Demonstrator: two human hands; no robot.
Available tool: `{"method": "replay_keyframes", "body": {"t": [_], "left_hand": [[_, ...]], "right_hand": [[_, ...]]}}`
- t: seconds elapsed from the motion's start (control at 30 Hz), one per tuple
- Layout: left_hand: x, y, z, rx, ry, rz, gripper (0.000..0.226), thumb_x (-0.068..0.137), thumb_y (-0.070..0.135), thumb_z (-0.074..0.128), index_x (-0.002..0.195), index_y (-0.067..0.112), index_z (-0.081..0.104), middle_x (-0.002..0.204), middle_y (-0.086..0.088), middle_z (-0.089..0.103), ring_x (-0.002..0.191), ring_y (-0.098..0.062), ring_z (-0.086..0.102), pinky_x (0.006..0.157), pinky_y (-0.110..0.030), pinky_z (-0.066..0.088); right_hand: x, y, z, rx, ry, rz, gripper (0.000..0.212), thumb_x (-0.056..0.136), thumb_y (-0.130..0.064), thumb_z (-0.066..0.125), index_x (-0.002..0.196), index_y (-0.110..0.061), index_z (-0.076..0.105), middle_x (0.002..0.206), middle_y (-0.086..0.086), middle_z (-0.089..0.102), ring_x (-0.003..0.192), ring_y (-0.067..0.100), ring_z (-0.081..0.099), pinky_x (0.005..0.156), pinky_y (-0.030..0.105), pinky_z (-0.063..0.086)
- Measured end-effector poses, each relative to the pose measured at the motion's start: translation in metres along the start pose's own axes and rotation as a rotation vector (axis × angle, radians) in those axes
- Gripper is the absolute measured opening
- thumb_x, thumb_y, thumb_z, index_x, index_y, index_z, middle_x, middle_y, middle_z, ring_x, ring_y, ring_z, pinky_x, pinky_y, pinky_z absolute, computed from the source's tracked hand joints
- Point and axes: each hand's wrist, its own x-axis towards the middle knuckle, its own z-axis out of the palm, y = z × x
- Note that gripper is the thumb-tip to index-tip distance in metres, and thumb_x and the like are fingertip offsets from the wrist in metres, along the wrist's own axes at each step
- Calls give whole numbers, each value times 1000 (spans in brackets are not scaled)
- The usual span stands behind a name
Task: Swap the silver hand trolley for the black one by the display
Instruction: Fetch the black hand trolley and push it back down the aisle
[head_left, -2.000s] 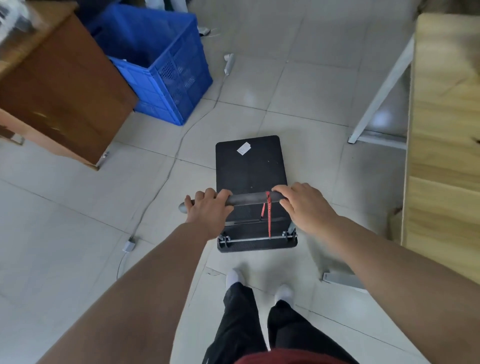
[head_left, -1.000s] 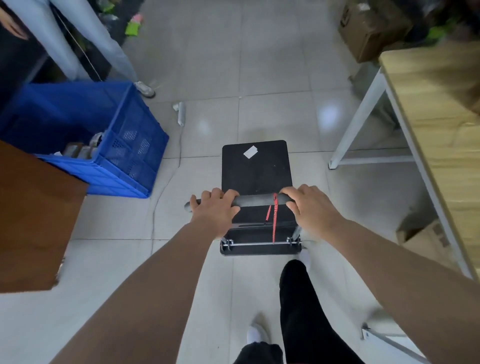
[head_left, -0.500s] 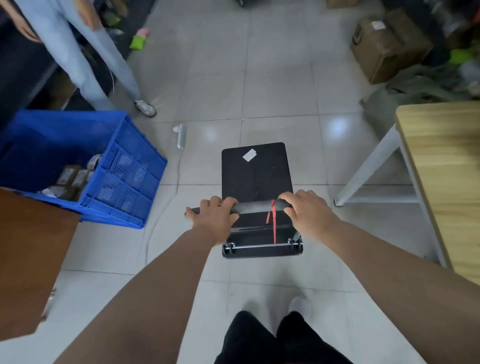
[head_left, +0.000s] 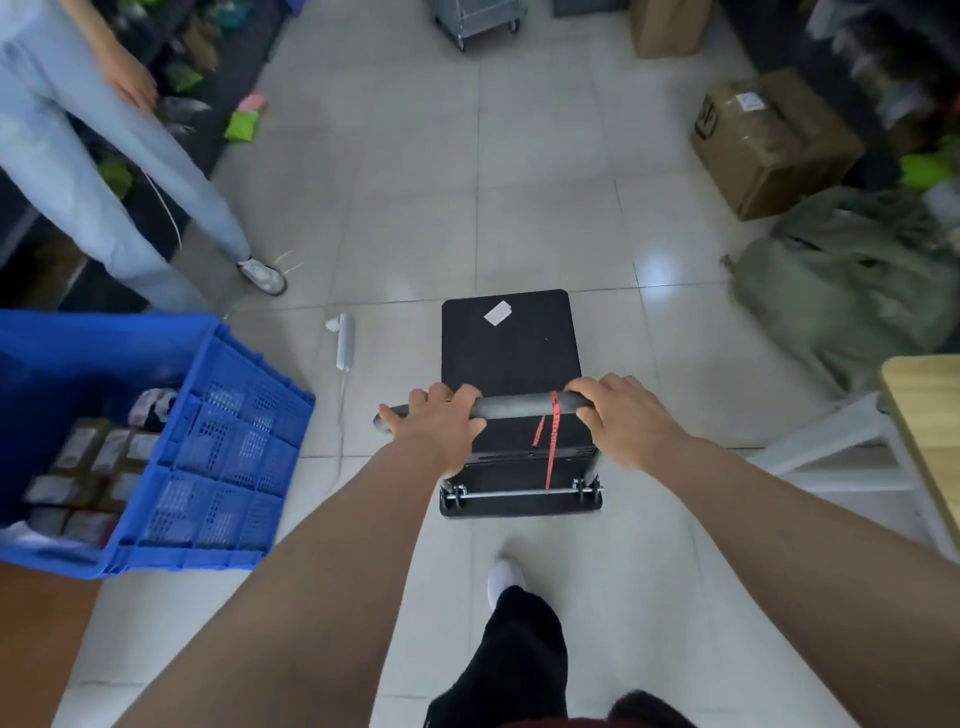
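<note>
Black-trousered legs stand nearest, one white shoe stepping forward on the tiled floor (head_left: 519, 182). Both arms reach ahead, about level. The left hand (head_left: 439, 426) and right hand (head_left: 621, 421) each have fingers curled shut around the handle bar (head_left: 524, 405) of the black hand trolley (head_left: 511, 358), left at the bar's left end, right at its right end. The bar runs crosswise; the deck's long axis points straight away from the person. A red strap (head_left: 551, 441) hangs from the bar. A blue crate (head_left: 228, 452) sits near left, a tabletop (head_left: 930, 415) right. Farther off, a silver trolley (head_left: 475, 18), apparently the one to replace, stands straight ahead.
</note>
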Motion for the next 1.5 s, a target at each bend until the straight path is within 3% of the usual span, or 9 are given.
{"method": "replay_keyframes", "body": {"t": [0.33,0.7,0.93,1.5], "left_hand": [[149,-11,-82,45,-8,52,28,100,37,33,128,36,35,125,-3,41,116,-26,35,102,-68,22],[317,11,-173,20,15,18,30,97,39,33,126,35,39,129,-1,43,117,-26,37,101,-61,28],[410,39,-219,-24,39,-19,29,96,40,33,124,38,39,130,2,41,119,-24,35,103,-65,24],[668,35,-356,-104,20,13,27,96,39,32,121,37,42,128,0,43,119,-26,33,101,-70,16]], "right_hand": [[150,11,-48,-7,-49,56,30,97,-29,37,126,-33,41,109,5,55,106,28,46,89,40,40],[333,63,-114,-19,-7,-15,28,96,-31,37,123,-34,41,100,2,56,96,25,49,83,42,43],[437,104,-157,-29,2,-52,27,95,-29,40,122,-32,43,98,5,56,93,26,50,77,39,44],[706,134,-245,0,-23,66,27,96,-24,40,122,-29,45,108,8,53,101,29,47,88,39,42]]}}
